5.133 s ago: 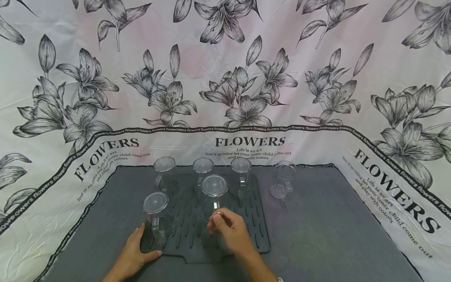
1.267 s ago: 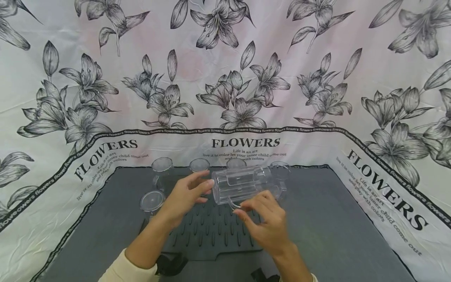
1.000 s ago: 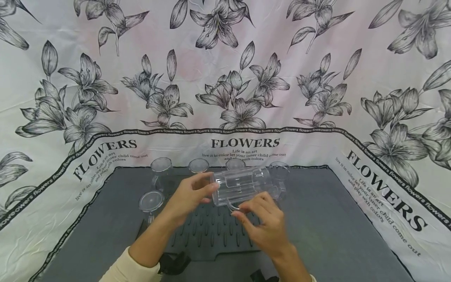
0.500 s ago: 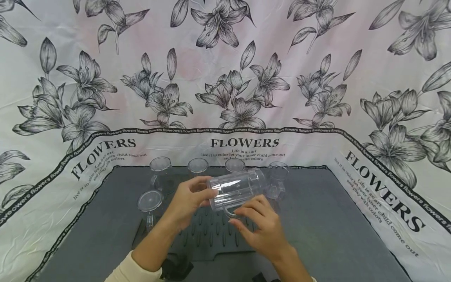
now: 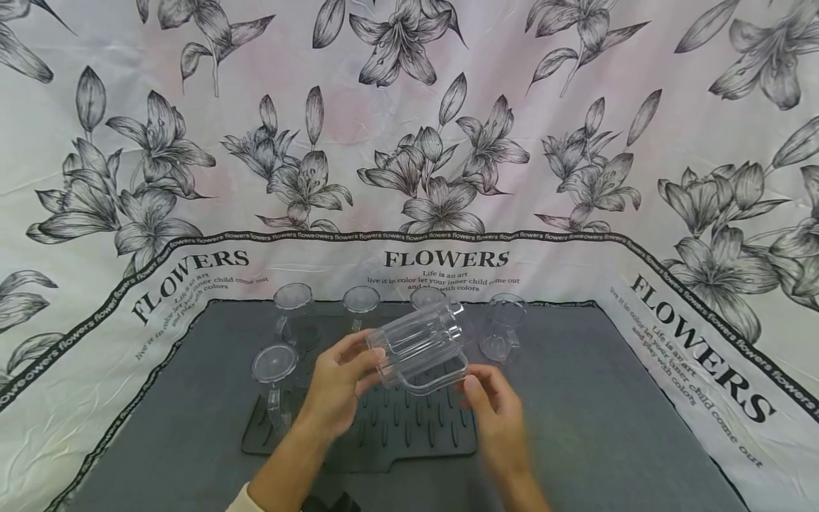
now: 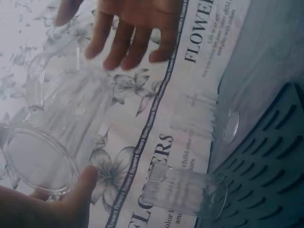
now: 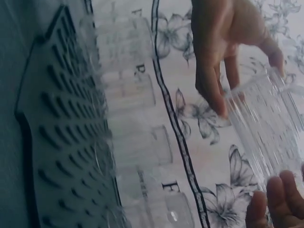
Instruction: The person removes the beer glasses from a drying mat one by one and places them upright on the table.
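A clear ribbed mug (image 5: 416,345) with a big handle is held tilted above the mat. My left hand (image 5: 331,387) grips it around its base end, thumb on the near side; the round base (image 6: 40,159) shows in the left wrist view. Just beside the lower corner of the handle (image 5: 435,384) is my right hand (image 5: 500,419), with its fingers loosely extended. In the left wrist view the right hand (image 6: 135,33) hangs apart from the mug, its fingers spread. The right wrist view shows the left hand (image 7: 223,42) on the mug's far end.
A dark ridged drying mat (image 5: 409,444) lies on the grey table. Several similar mugs stand bottom up on it, such as the front-left mug (image 5: 275,384) and a back-left mug (image 5: 294,313). Right of the mat, another mug (image 5: 503,327) stands on the table. Flowered cloth (image 5: 448,142) hangs behind.
The mug has been lifted off the mat and tipped sideways. My left hand went from the mat's corner to its base; my right hand has let go of the handle and shifted right.
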{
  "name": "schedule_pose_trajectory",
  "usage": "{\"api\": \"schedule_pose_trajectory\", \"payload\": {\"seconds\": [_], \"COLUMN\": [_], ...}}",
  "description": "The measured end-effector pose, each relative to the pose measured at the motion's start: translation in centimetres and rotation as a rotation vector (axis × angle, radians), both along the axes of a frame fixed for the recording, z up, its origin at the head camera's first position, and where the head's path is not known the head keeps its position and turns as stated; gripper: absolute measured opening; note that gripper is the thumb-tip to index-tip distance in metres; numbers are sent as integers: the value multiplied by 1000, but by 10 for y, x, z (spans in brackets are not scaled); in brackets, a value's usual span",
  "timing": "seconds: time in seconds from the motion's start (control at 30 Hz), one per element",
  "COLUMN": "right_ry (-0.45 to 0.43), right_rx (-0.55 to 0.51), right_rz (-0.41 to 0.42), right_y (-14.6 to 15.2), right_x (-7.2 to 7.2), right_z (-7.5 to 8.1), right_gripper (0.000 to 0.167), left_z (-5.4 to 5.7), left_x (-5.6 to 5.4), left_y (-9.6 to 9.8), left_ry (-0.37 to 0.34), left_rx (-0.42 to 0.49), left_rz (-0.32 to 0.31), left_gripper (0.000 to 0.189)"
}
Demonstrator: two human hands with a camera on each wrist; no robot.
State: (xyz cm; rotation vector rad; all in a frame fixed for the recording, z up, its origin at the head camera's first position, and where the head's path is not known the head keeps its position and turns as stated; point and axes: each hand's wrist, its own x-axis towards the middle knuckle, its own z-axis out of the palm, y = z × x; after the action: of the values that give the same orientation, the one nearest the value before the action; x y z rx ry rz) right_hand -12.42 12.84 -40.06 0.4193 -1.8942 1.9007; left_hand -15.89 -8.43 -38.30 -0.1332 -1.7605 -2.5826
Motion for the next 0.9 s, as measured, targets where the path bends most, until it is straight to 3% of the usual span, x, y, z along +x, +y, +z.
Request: {"api": "schedule_pose_trajectory", "payload": {"seconds": [0.07,0.13,0.33,0.7,0.9], "right_ry": [-81,-102,-32,16,-39], "right_rx": [-20,-69,-239,-248,-261], "right_rz": [82,176,374,552,605], "right_y": [-4,-7,-8,3,6], "right_x": [2,3,2,-3,-2], "right_z": [-1,0,10,19,24], "right_gripper": [20,25,32,31,36], "left_z": [-3,-6,-13,-20,-27], "left_x": [0,0,2,3,2], "left_y": [3,6,8,1,0], "left_ry": [8,16,60,162,203], "left_rx": [51,77,64,-74,-168], "left_rz": [2,-2,-67,-255,-285], "left_gripper": [47,47,52,71,78]}}
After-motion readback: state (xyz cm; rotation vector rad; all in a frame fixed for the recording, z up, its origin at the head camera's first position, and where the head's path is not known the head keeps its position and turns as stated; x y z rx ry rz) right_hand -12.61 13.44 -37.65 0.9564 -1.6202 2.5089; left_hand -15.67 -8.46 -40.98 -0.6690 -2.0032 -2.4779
